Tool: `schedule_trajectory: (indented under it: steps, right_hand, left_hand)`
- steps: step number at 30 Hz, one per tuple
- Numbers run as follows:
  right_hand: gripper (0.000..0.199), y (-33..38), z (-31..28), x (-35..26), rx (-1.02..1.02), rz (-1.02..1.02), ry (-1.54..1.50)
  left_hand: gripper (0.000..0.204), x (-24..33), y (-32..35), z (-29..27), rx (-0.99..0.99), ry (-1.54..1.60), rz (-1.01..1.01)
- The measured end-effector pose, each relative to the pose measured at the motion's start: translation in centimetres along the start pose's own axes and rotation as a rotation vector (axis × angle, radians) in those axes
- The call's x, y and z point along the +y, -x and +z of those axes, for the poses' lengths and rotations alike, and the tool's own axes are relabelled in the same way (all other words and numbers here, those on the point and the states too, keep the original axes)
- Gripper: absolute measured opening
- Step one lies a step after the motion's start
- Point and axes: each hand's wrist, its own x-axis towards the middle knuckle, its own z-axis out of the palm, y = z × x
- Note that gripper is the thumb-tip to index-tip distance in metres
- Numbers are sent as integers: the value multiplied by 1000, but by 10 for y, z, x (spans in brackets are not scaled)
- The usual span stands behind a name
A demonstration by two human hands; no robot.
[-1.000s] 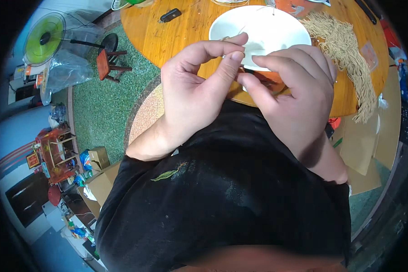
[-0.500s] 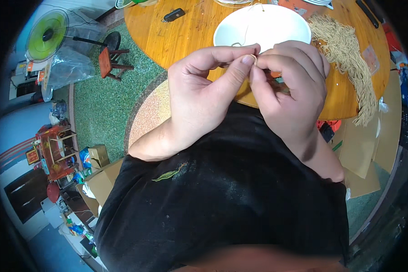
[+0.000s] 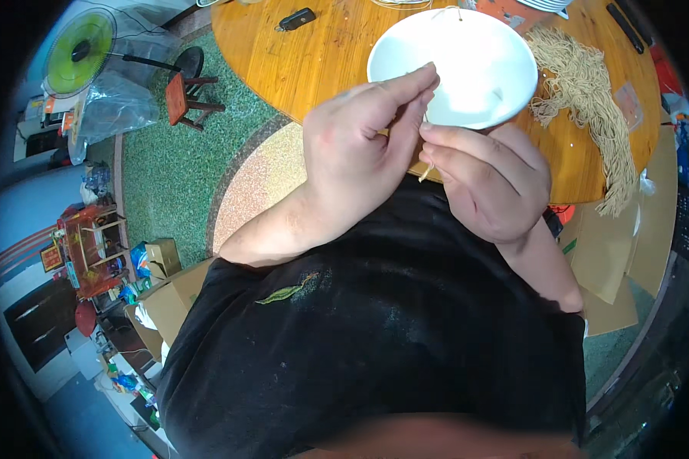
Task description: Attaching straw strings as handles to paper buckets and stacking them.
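Observation:
My left hand (image 3: 360, 138) is closed in a pinch, fingertips pressed together in front of the white bowl (image 3: 505, 57). Just below and to the right, my right hand (image 3: 490, 180) pinches a thin tan cord (image 3: 426, 173). A short frayed end of it hangs under the right fingertips. Between the two hands the cord is mostly hidden by the fingers, and the part in the left pinch hardly shows. Beyond the right hand, a large bundle of tan cord (image 3: 582, 84) lies on the wooden table (image 3: 321, 57), partly hanging over its edge.
A black key fob (image 3: 297, 20) lies at the table's far left. Stacked white plates (image 3: 542, 6) stand at the far side. To the left are a small wooden stool (image 3: 177, 99) and a green fan (image 3: 80, 53). Cardboard (image 3: 605, 260) leans at the right.
My hands have drawn apart: the left fingertips went up, the right ones down. A cord end now shows below the right fingers, where a small loop was held between both hands.

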Motion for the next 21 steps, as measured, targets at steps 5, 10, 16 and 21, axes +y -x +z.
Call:
schedule_trajectory:
  steps: [5, 10, 16, 21]
  right_hand:
    - [5, -2, -11, -9, -125, 267, -279]
    - [10, -5, -17, -15, 7, 948, -776]
    - [16, -14, -18, -2, -81, 1213, -701]
    - [19, -31, -24, -1, -228, 1238, -637]
  left_hand:
    - [28, -3, 0, 4, -5, -32, -140]
    - [32, 0, -1, 5, -1, 207, -254]
    - [33, -1, -5, 3, 44, 532, -239]
    - [27, 14, -13, -20, -180, -47, 18]
